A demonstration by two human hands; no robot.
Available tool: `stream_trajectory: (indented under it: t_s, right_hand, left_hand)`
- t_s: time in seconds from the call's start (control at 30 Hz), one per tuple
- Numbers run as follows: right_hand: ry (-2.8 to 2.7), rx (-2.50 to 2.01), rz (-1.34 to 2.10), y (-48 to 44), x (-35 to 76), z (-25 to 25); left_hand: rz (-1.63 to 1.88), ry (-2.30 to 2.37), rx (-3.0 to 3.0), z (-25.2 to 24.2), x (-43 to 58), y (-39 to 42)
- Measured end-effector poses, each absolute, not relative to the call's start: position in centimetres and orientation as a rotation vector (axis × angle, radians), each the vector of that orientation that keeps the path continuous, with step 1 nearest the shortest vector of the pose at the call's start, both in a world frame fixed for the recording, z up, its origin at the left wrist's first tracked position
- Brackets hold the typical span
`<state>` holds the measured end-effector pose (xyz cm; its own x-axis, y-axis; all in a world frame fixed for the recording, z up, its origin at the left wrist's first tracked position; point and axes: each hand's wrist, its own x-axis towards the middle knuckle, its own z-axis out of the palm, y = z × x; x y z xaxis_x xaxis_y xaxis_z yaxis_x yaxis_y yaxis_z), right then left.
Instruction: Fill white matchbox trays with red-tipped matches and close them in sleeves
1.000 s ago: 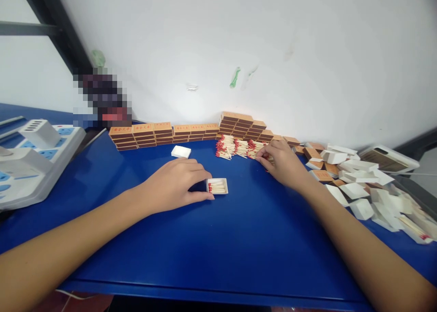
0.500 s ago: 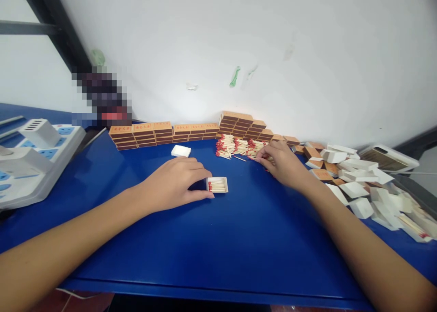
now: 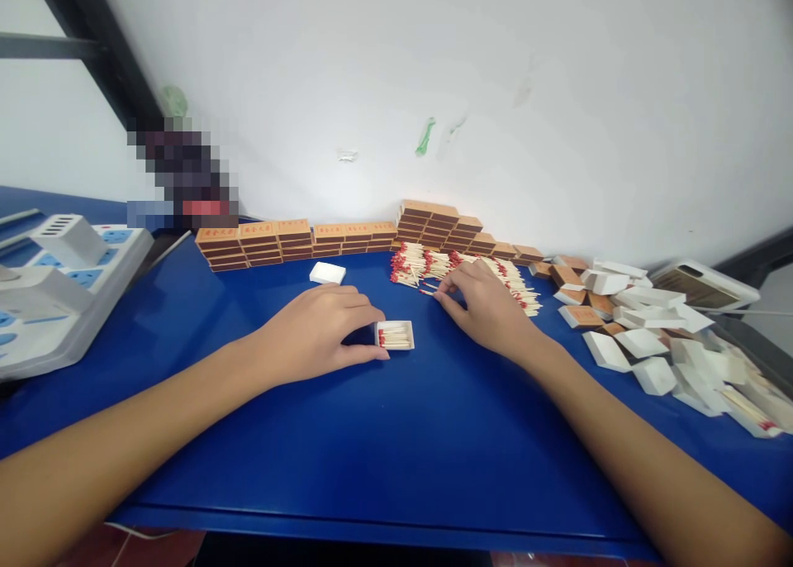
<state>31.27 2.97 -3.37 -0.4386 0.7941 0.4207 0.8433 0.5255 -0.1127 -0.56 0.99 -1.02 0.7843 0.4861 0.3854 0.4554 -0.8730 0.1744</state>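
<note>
My left hand (image 3: 325,329) lies on the table with thumb and fingers closed on the left end of a small white matchbox tray (image 3: 411,336). Red-headed matches (image 3: 395,336) lie inside the tray, heads to the left. Up and to the right, my right hand (image 3: 483,307) pinches a match (image 3: 427,292) or two by the plain end, red heads pointing left; the exact number is unclear. Behind its fingers spreads a long pile of loose matches (image 3: 409,263), partly covered by the hand.
Stacked matchboxes (image 3: 260,245) line the wall. A white tray (image 3: 327,273) sits left of the match pile. On the right are heaped white trays and boxes (image 3: 644,344), with a phone-like object (image 3: 706,286) behind. A power strip (image 3: 117,261) with plugs stands at left.
My right hand has moved left along the match pile, uncovering its right end; matches now show at its fingertips. My left hand and the tray have stayed in place.
</note>
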Motion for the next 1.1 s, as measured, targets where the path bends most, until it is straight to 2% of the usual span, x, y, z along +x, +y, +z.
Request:
stream_trajectory:
  t_s: [0.57, 1.1]
  right_hand:
    - [-2.317, -1.261, -0.114, 3.7, 32.1, -3.8]
    - [-2.449, -1.343, -0.24, 3.7, 32.6, -3.3]
  left_hand:
    - [0.646, 0.768, 2.886, -0.9, -0.5, 0.9]
    - [0.645, 0.775, 2.899, -0.9, -0.5, 1.0]
